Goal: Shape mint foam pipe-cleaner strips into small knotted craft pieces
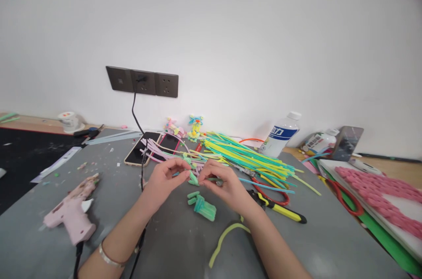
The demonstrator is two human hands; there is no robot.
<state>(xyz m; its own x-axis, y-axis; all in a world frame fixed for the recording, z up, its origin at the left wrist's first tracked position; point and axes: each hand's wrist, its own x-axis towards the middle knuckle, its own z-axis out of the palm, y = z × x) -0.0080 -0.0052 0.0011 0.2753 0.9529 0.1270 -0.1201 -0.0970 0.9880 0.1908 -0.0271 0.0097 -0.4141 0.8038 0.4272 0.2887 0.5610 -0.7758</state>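
My left hand [169, 176] is closed in a pinch on a light green pipe cleaner piece [193, 178] over the middle of the table. Close beside it, my right hand [221, 178] pinches too, with its fingertips at the other side of that green piece. Part of a thin green strand shows under the right fingers; the rest is hidden. Just below the hands lies a small green bundle of bent pipe cleaners [205, 208], wrapped with a teal band. A curved yellow-green pipe cleaner [227, 237] rests near my right forearm.
A pink glue gun [73, 213] lies at left, its cord running down. Behind my hands are phones [140, 151], a pile of pipe cleaners [247, 158] and small figures [195, 128]. Yellow-handled pliers [283, 209], a bottle [280, 136] and pink knitted-looking material [382, 191] are at right.
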